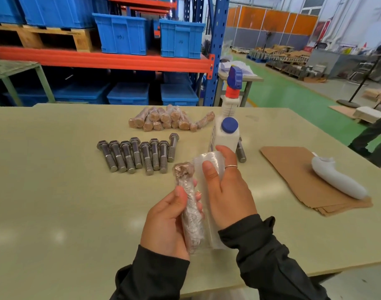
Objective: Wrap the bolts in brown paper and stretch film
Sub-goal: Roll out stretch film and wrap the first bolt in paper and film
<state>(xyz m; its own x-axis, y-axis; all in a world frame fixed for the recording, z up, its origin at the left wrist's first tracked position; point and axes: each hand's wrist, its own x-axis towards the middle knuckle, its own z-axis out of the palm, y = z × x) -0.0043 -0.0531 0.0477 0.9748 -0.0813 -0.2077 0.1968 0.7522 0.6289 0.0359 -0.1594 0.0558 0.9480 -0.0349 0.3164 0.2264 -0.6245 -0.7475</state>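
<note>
In the head view, the left hand (170, 221) grips a bolt (188, 204) already covered in brown paper and clear film, fingers curled around its shank, head end pointing away from the person. The right hand (224, 187) holds the stretch film roll (208, 169) just beside it, thumb on the front of the roll and fingers behind, with a sheet of film running from roll to bolt.

The likely trouble is the film: if the roll is pulled away without tension it may bunch or cling to itself rather than tear cleanly, and a loose tail could unwind the wrap. A slack left grip would let the bolt twist inside its paper.

Beyond the left hand lies a row of bare bolts (139, 153) awaiting wrapping, and farther on a pile of wrapped bolts (170, 120). Just past the right hand stand a white bottle (226, 135) and a spray bottle (232, 89), close enough to be knocked over by a reach forward. Right of the right hand, brown paper sheets (293, 169) lie on the surface (55, 191) under a white handled tool (336, 180).
</note>
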